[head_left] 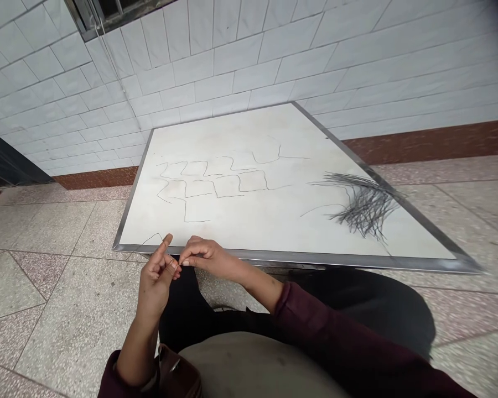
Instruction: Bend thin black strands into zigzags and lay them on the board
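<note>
My left hand (160,271) is just off the table's near edge, thumb and a finger pinching a thin dark wire (149,238), its forefinger pointing up with a tan covering on the tip. The bent length of wire sticks out behind it to the left. Fingertips of my right hand (203,257) are closed against the same spot, pinching what looks like the wire's other end, which is mostly hidden. Beyond both hands, several wires bent into step shapes (185,211) lie in rough rows on the white tabletop (249,221).
A tangled heap of thin dark wires (367,207) rests at the table's right side, some ends reaching over the metal rim (348,260). Behind the table stands a white tiled wall (253,61). Speckled stone floor (74,298) surrounds it. My dark-trousered legs (365,304) are at the near edge.
</note>
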